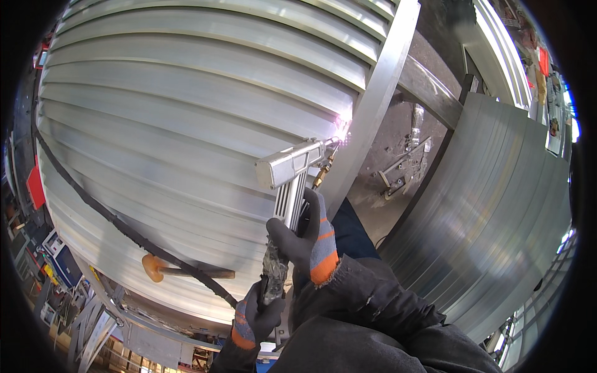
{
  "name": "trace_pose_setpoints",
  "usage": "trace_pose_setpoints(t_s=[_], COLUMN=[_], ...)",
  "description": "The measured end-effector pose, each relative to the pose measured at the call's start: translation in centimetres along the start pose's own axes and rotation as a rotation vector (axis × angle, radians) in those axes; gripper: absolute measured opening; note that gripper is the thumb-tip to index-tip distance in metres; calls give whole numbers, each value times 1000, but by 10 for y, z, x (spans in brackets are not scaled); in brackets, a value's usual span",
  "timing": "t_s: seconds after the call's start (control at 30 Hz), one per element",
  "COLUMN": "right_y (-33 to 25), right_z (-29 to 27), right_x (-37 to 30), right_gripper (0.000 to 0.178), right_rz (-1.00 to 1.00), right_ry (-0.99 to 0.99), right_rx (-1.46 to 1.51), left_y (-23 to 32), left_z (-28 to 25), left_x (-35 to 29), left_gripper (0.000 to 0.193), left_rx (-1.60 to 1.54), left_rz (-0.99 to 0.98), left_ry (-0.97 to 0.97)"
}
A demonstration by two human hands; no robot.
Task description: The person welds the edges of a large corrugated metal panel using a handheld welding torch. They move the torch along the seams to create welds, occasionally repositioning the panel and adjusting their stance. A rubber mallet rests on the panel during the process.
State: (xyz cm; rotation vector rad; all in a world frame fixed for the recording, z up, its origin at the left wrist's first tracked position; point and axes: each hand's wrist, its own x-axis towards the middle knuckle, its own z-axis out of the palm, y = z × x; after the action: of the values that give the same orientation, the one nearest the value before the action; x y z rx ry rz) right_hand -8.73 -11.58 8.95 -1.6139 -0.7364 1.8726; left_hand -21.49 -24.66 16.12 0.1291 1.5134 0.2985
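Observation:
A silver handheld welding gun (291,163) points up and to the right, its nozzle at a bright pinkish-white spark (342,125). The glow sits where a slat of the louvered metal panel (186,118) meets the flat frame bar (373,105). My right hand (306,239), in a grey and orange glove with a dark palm, is wrapped round the gun's grip. Lower down, my gloved left hand (258,317) closes round the tape-wrapped rear end of the gun. From near the left hand a black cable (130,231) runs across the panel to the left.
On the panel's lower left lies a mallet (153,267) with an orange-tan head. A stack of long metal strips (479,217) stands to the right. Metal scraps (407,168) lie on the floor between. A red piece (35,188) shows at the panel's left edge.

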Motion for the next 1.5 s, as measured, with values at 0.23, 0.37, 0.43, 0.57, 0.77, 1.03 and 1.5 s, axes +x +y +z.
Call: trace_pose_setpoints(t_s=[0.23, 0.37, 0.43, 0.57, 0.77, 1.03, 1.5], right_y=[4, 10, 13, 15, 15, 1, -14], right_z=[0, 0, -1, -1, 1, -2, -79], right_x=[-6, -9, -10, -14, -17, -48, -76], right_gripper=[59, 60, 60, 61, 61, 74, 49], right_rz=[4, -10, -7, -4, 14, 84, -281], right_ry=[6, 3, 2, 5, -4, -12, 15], right_rx=[-41, -46, -46, -55, -16, 5, -290], left_y=[-5, -10, -15, -25, -38, -54, -304], left_z=[-2, -2, -4, -9, -10, -13, -206], left_x=[-5, -7, -7, -6, -6, -40, 191], left_gripper=[14, 15, 14, 32, 31, 46, 46], left_rx=[4, -3, 0, 27, 41, -50, -438], left_rz=[-8, -27, -16, -65, -89, 259, 29], left_ry=[6, -4, -5, -12, -14, -138, 1271])
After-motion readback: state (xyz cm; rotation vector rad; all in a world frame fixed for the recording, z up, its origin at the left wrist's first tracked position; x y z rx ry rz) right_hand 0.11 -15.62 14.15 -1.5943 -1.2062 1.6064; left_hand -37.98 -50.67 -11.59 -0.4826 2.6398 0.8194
